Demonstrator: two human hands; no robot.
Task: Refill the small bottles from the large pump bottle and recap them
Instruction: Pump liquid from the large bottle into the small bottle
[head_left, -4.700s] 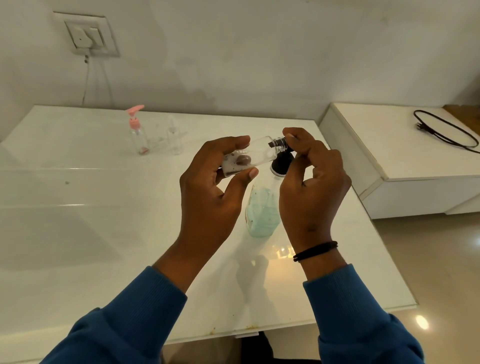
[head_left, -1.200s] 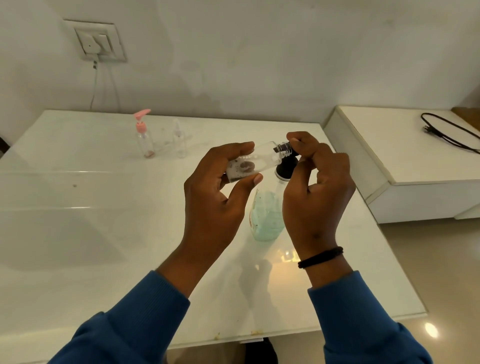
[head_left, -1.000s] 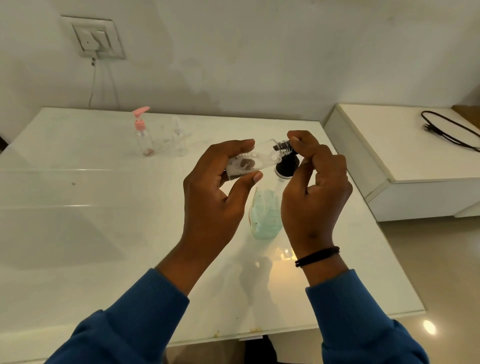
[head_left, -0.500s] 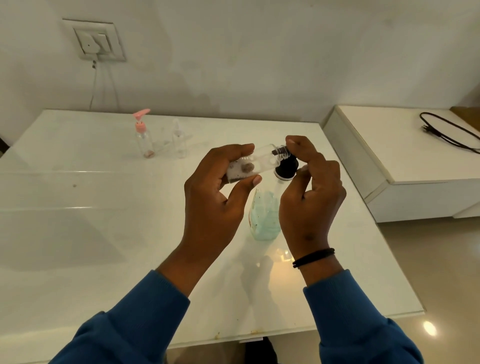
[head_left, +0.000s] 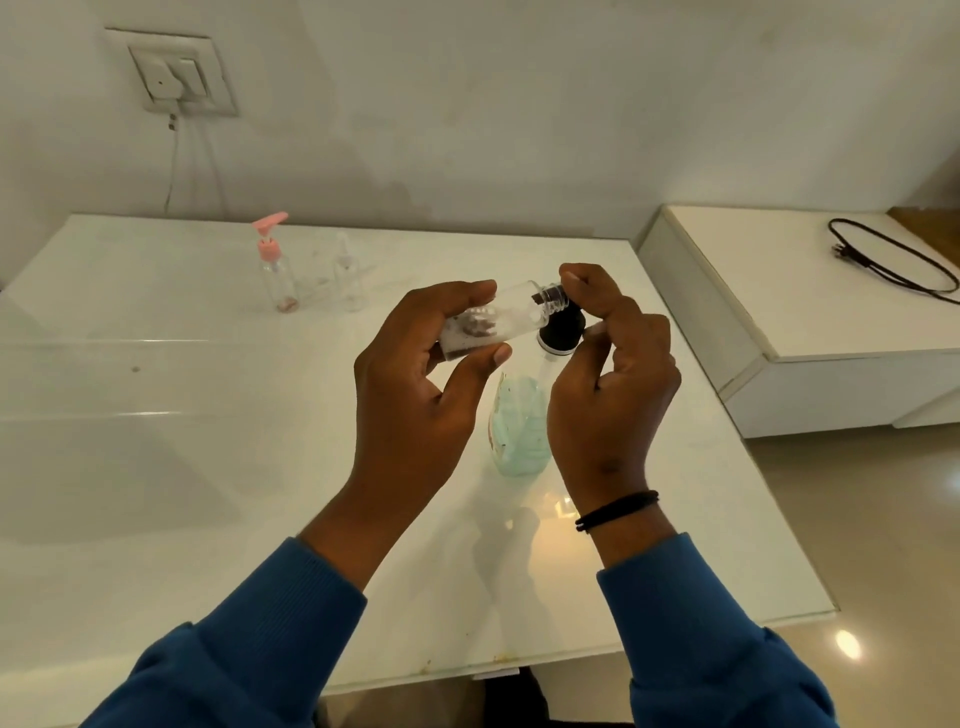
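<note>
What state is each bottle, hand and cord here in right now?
Small clear bottle: tilted sideways, held by left hand.
Right hand: fingers pinching the bottle's neck.
Large bottle: upright, black top on.
Pink pump bottle: upright, capped.
Black cord: loose, unplugged.

Three small bottles: one held (head_left: 498, 322), pink-pump one (head_left: 275, 270) and clear one (head_left: 347, 275) near table's (head_left: 156, 467) far edge. One large bottle (head_left: 522, 426). Two hands.

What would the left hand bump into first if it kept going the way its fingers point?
The left hand points right along the small bottle that it grips. Straight on, it would probably meet the right hand, pinching the bottle's neck. Depth is hard to judge.
</note>
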